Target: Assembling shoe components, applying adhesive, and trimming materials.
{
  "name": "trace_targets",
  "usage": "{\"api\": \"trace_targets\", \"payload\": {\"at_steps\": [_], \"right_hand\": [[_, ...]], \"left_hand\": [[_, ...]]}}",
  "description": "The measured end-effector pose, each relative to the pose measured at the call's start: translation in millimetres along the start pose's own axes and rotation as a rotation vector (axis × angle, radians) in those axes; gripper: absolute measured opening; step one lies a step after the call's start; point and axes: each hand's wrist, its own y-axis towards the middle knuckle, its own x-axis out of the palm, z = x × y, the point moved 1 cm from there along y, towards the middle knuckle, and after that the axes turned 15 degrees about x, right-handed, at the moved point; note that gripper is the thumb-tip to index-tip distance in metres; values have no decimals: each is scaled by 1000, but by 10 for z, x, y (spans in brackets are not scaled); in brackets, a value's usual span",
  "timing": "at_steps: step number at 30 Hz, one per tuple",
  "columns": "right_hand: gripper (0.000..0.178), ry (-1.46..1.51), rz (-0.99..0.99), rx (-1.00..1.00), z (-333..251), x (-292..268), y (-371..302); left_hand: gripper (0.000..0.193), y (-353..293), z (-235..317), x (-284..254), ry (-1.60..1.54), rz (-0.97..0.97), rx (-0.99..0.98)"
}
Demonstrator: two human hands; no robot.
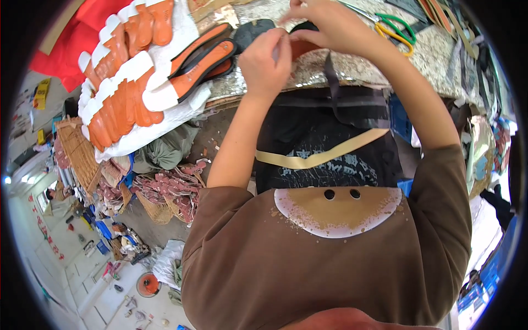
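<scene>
Orange and dark, a small piece [309,48] is up at the top of the work table [352,72], right between the person's two hands. It sits near the table's front edge. The left hand [264,60] is at its left side. Its fingers are bent and close together, but I cannot tell if they pinch the piece. The right hand [335,27] comes in from the other side. Its thumb is by the orange piece and one finger is up, with a gap between them. I cannot tell how tight its grip is.

Just under the right hand, a thin black strip [333,91] hangs down over the edge of the table. Scissors [406,24] with green and yellow handles lie near the right arm.

Left of the left hand is a dark, round-ended piece [253,33]. Next to that lie some insoles with black edges [201,63]. Farther left, lots of orange and white insoles [129,102] lean on each other in rows on a white cloth [187,30].

The person wears a brown shirt [308,269]. Black cloth [330,118] is over the lap, and a tan strap [308,162] goes across it.
</scene>
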Motion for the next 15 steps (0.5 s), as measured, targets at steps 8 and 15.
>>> {"api": "trace_targets", "payload": {"at_steps": [8, 15], "right_hand": [[20, 415, -400, 289, 529, -105, 28], [17, 430, -377, 319, 390, -114, -126]], "left_hand": [[8, -49, 12, -35, -52, 18, 32], [11, -30, 38, -135, -55, -110, -87]]}}
